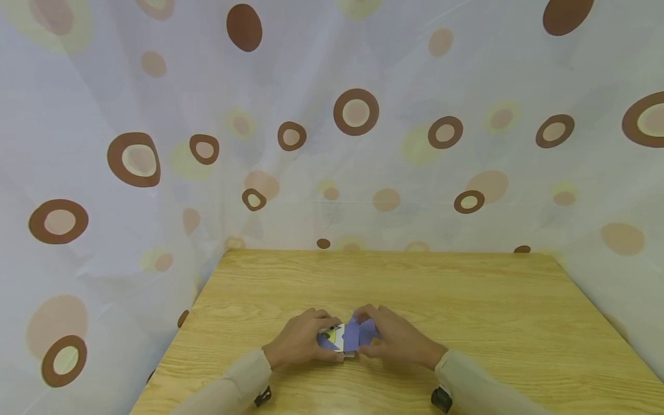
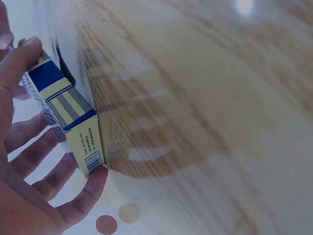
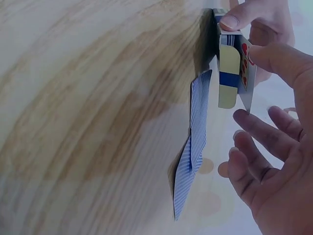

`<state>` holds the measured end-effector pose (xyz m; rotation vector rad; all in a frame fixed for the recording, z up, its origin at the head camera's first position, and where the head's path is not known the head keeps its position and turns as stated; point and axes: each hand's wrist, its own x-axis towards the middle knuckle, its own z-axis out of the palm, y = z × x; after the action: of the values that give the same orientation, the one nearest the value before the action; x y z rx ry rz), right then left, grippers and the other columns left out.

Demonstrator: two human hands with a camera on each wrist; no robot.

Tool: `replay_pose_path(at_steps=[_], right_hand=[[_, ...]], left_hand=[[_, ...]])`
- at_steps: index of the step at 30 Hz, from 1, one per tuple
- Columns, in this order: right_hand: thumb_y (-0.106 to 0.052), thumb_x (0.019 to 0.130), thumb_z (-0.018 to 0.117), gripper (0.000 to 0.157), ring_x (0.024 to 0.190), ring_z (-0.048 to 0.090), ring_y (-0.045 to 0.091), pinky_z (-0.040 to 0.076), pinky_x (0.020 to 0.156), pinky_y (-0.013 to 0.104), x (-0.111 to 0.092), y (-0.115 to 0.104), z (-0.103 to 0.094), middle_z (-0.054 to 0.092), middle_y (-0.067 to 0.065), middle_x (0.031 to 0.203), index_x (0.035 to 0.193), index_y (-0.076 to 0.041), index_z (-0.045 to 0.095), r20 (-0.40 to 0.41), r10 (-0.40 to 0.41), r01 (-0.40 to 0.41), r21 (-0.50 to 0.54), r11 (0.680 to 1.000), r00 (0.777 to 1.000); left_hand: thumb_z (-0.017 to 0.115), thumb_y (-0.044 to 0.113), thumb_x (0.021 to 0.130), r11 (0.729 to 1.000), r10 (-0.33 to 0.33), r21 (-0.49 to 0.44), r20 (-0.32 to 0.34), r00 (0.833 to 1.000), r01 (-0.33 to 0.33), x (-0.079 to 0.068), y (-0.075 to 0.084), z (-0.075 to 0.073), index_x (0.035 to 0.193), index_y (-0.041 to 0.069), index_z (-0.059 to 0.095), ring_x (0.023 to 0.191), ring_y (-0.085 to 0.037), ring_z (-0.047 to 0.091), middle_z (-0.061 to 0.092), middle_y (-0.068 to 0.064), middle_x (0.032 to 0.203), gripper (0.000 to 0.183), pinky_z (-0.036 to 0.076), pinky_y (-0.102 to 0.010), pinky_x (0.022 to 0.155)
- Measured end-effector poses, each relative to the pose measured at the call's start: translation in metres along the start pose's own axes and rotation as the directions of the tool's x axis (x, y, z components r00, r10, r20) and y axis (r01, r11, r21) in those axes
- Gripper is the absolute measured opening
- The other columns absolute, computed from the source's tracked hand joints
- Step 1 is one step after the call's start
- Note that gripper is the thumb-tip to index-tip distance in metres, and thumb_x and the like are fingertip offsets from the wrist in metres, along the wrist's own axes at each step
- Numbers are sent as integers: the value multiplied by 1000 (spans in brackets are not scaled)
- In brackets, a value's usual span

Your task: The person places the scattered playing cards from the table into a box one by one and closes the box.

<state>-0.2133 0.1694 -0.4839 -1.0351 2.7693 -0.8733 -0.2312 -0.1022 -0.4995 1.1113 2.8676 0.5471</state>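
My left hand [image 1: 301, 339] grips a card box [image 2: 80, 125], thumb on one side and fingers along the other. The box has blue stripes, cream bands and a barcode on its end. At its open end a cream and blue flap [image 3: 229, 81] sticks out. My right hand [image 1: 399, 340] holds a playing card [image 3: 247, 73] by its edges, thumb near one edge and a fingertip at a corner. Red hearts show on its face, and its blue back [image 1: 351, 336] faces up. Below, blue-striped pieces [image 3: 198, 117] overlap near the table surface.
The wood-grain table [image 1: 415, 288] extends behind and to both sides of the hands. A pale curtain with brown and beige circles [image 1: 332, 161] hangs around it. A dark band [image 1: 442, 399] sits at the right wrist.
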Motion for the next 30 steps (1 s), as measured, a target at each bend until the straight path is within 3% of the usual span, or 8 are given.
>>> replay_pose_path(at_steps=[5,9,17,24,30], right_hand=[[-35,88,84,37,88,53,18,47,70,27,1,-5,3,66,-4,114,112,-19,62,-20,-6,6,11,1000,1000],[-33,88,84,29,89,52,18,46,72,27,3,-8,5,68,-8,116,103,-21,63,-42,-41,41,1,999,998],[-43,86,83,32,98,55,12,52,82,32,9,-9,15,65,-13,115,104,-24,65,-65,-33,29,-59,998,997],[-38,90,80,28,110,59,14,52,96,41,10,-11,20,63,-11,115,108,-22,66,-65,-72,68,-58,996,995],[-34,96,75,22,110,61,15,53,95,40,11,-10,22,62,-6,118,109,-19,67,-77,-104,101,-38,994,992]], left_hand=[[75,69,81,1000,1,-6,-2,1000,-1,-1,1,1,138,18,66,102,-9,55,66,2,126,77,47,-21,76],[75,70,81,1000,-7,-13,6,1000,7,-1,0,1,139,19,66,102,-9,54,65,3,126,78,47,-21,76],[75,70,81,1000,13,-8,-4,1000,-14,0,0,2,139,18,65,101,-9,54,65,3,127,79,46,-19,73],[75,69,81,999,31,-8,-12,999,-31,0,1,1,139,17,65,101,-10,55,66,1,127,78,46,-18,71],[75,69,81,999,36,0,-18,999,-36,0,1,2,138,17,66,101,-11,55,66,1,126,79,46,-17,69]])
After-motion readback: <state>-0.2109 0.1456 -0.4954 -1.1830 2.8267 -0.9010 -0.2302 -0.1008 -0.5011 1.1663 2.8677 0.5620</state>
